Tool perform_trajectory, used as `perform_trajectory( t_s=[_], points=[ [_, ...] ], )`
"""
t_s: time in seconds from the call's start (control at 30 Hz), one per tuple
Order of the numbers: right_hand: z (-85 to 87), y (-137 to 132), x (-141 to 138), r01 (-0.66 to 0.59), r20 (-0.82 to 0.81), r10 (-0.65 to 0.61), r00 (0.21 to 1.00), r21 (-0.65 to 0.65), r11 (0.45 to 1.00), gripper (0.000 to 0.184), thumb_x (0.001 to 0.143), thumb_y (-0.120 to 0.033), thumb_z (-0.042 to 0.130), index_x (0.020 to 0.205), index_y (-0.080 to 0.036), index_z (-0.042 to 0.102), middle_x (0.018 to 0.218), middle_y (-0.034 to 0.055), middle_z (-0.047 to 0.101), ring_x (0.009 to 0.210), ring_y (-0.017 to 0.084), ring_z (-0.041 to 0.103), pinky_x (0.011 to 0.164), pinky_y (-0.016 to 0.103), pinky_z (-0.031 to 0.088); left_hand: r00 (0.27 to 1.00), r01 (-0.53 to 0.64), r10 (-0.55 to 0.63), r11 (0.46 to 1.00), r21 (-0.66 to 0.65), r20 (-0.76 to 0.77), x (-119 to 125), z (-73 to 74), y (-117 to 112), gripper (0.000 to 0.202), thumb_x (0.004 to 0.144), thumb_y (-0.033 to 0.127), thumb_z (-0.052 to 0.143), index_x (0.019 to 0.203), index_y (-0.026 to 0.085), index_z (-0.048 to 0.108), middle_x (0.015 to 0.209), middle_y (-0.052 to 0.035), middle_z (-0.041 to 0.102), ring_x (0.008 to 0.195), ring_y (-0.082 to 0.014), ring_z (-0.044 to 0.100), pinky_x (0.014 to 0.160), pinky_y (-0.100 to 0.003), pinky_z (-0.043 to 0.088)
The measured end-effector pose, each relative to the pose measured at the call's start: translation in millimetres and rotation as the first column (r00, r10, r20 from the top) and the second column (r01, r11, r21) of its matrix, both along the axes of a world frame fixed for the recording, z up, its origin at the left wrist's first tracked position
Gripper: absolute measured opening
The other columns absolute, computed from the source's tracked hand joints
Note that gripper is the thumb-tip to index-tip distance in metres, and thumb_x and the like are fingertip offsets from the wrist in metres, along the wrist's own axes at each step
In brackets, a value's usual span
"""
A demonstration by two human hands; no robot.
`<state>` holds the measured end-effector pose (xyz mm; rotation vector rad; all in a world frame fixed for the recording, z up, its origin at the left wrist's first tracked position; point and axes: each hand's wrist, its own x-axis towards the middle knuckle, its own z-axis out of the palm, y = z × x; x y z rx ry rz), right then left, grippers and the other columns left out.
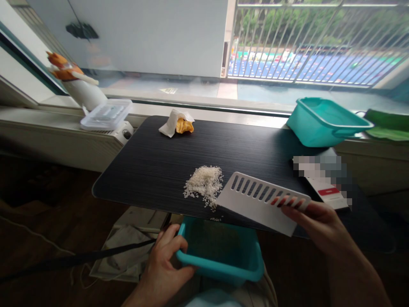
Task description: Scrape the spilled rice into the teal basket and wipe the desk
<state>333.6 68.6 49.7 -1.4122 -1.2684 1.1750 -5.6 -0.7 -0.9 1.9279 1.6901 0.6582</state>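
Right of the rice (203,182), the right hand (319,217) pinched a scraper (252,209); below the rice, the left hand (168,253) gripped a tub (220,266). Sweeping seemed underway, next probably needing this tub steady.

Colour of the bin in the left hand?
Teal bin, held at its rim by the left hand; shows best in the head view.

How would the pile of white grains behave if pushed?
The pile of white grains would likely spread, being loose. Stray grains around it suggest easy scattering. Some might fall, as grains lie near the black table edge.
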Motion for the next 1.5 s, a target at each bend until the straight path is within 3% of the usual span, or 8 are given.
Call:
perform_trajectory(
  t_s=[0.13,0.47,0.67,0.83,1.0,1.13,1.3,1.5],
  points=[
    [-1.0,1.7,-1.5,-0.075,-0.012,0.075,0.997,0.011,0.997,0.012,0.077,-0.037,0.078,0.083,-0.026,0.081,0.091,0.005,0.08,0.088,0.024,0.074,0.078,0.028,0.06,1.0,-0.005,0.005,1.0,0.002,-0.014,-0.3,-1.1,-1.0,0.015,0.057,0.012,0.063,0.063,0.022,0.054,0.101,-0.005,0.062,0.094,-0.024,0.062,0.079,-0.032,0.049],
    [5.7,-2.8,-0.1,-0.106,0.036,0.108,0.994,-0.036,0.994,0.019,0.076,-0.043,0.078,0.085,-0.027,0.082,0.09,0.0058,0.08,0.086,0.026,0.075,0.076,0.028,0.061,1.0,-0.011,0.011,0.999,-0.045,0.005,-1.3,-1.2,-1.3,0.014,0.058,0.012,0.064,0.063,0.021,0.053,0.1,-0.0047,0.062,0.094,-0.0232,0.061,0.076,-0.03,0.05],
    [12.3,-14.2,1.0,0.027,0.034,-0.024,0.999,-0.077,0.997,0.023,0.07,-0.049,0.081,0.081,-0.028,0.082,0.089,0.0038,0.08,0.085,0.025,0.074,0.075,0.025,0.06,1.0,-0.004,0.005,0.998,-0.062,0.022,-0.3,-1.4,-0.2,0.014,0.059,0.013,0.063,0.062,0.021,0.052,0.097,-0.0037,0.061,0.093,-0.0223,0.061,0.076,-0.029,0.049],
    [10.6,-12.7,-2.1,-0.068,-0.018,0.067,0.998,-0.046,0.997,0.017,0.074,-0.043,0.079,0.081,-0.027,0.082,0.086,0.0054,0.08,0.084,0.027,0.074,0.075,0.031,0.061,1.0,-0.007,0.008,0.998,-0.066,0.026,2.0,1.1,0.5,0.015,0.059,0.011,0.062,0.063,0.021,0.052,0.094,-0.0023,0.061,0.092,-0.0215,0.061,0.078,-0.029,0.049],
    [8.0,-4.3,-4.6,-0.069,0.019,0.069,0.997,-0.015,0.998,0.017,0.077,-0.041,0.077,0.083,-0.026,0.082,0.09,0.0059,0.08,0.087,0.027,0.074,0.078,0.032,0.061,1.0,0.001,0.0,1.0,-0.018,0.005,1.2,2.6,0.6,0.016,0.057,0.012,0.064,0.062,0.022,0.053,0.097,-0.0034,0.062,0.093,-0.0231,0.062,0.078,-0.03,0.049],
    [8.1,-2.1,-3.0,-0.189,0.04,0.191,0.981,-0.04,0.981,0.018,0.08,-0.039,0.075,0.087,-0.025,0.082,0.092,0.0072,0.08,0.087,0.028,0.074,0.077,0.033,0.062,1.0,0.0,0.001,0.999,-0.046,0.016,0.0,2.0,0.8,0.015,0.06,0.012,0.063,0.062,0.021,0.052,0.094,-0.003,0.062,0.091,-0.0218,0.062,0.077,-0.029,0.049],
    [3.7,1.7,-6.4,-0.107,0.019,0.106,0.994,0.047,0.993,0.014,0.08,-0.037,0.075,0.087,-0.026,0.082,0.093,0.0052,0.08,0.09,0.027,0.074,0.081,0.033,0.061,1.0,-0.013,0.014,1.0,-0.026,0.026,0.3,0.2,0.5,0.015,0.059,0.011,0.063,0.062,0.021,0.053,0.098,-0.0033,0.063,0.095,-0.0221,0.062,0.078,-0.028,0.049],
    [10.4,3.2,-14.8,-0.218,0.067,0.219,0.973,-0.026,0.976,0.021,0.08,-0.041,0.074,0.088,-0.023,0.082,0.09,0.008,0.08,0.081,0.027,0.075,0.069,0.031,0.063,0.999,0.006,-0.005,1.0,-0.03,0.043,-0.9,2.0,1.2,0.016,0.059,0.01,0.063,0.063,0.021,0.052,0.096,-0.0026,0.063,0.092,-0.0216,0.062,0.078,-0.029,0.049]
  ],
)
